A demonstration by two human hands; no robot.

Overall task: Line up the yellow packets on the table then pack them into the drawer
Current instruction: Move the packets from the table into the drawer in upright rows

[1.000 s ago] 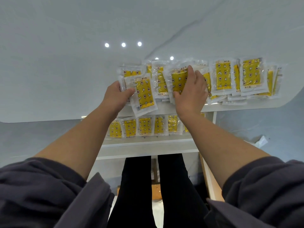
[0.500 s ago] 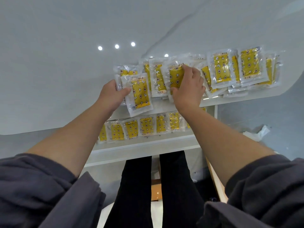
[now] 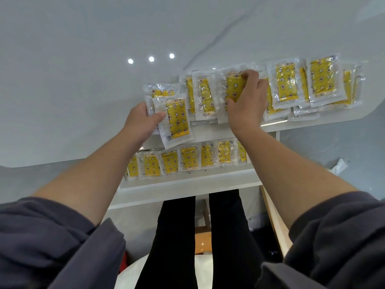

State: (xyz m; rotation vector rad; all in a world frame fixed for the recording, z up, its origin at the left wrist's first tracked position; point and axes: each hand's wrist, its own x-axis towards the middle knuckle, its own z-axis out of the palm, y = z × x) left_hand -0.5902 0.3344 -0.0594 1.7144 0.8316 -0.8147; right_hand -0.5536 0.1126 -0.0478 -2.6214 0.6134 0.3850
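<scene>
Both hands gripping packets on the white desk (image 3: pixel 83 90).
My left hand (image 3: pixel 143 119) pinches one yellow star-printed clear-wrapped packet (image 3: pixel 177 119); my right hand (image 3: pixel 248 105) curls round a second packet (image 3: pixel 234 88), overlapping neighbours (image 3: pixel 286 84) crowding it. Below my wrists, the white drawer (image 3: pixel 187 181) holds a packet row (image 3: pixel 188 158).

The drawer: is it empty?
No, a row of packets lies side by side in the drawer.
</scene>
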